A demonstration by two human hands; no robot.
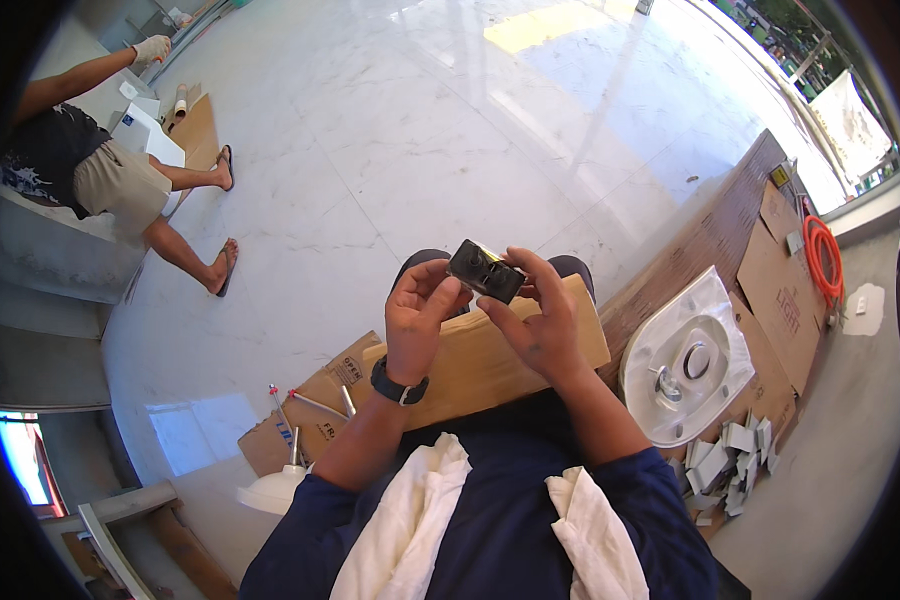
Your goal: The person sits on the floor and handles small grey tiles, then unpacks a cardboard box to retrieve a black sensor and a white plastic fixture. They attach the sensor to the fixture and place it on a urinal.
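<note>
Between my two hands is a small black box-shaped piece (pixel 486 271) with rounded recesses in its face and a shiny, clear-looking edge; its exact kind I cannot make out. My left hand (pixel 420 312) grips its left end, thumb on the near side, with a dark watch on that wrist. At the right end, my right hand (pixel 542 322) pinches it between thumb and fingers. Both hands are closed on it above a light wooden board (pixel 460 370) that lies across in front of my body. My dark-clad knees show just beyond the board.
At left, another person (pixel 120 180) in shorts and sandals stands beside a white box and cardboard. To my right, a white plastic-wrapped fixture (pixel 660 390) rests near cardboard sheets (pixel 775 290), tile scraps (pixel 725 465) and an orange hose (pixel 822 258). Cardboard with metal rods (pixel 315 403) lies left.
</note>
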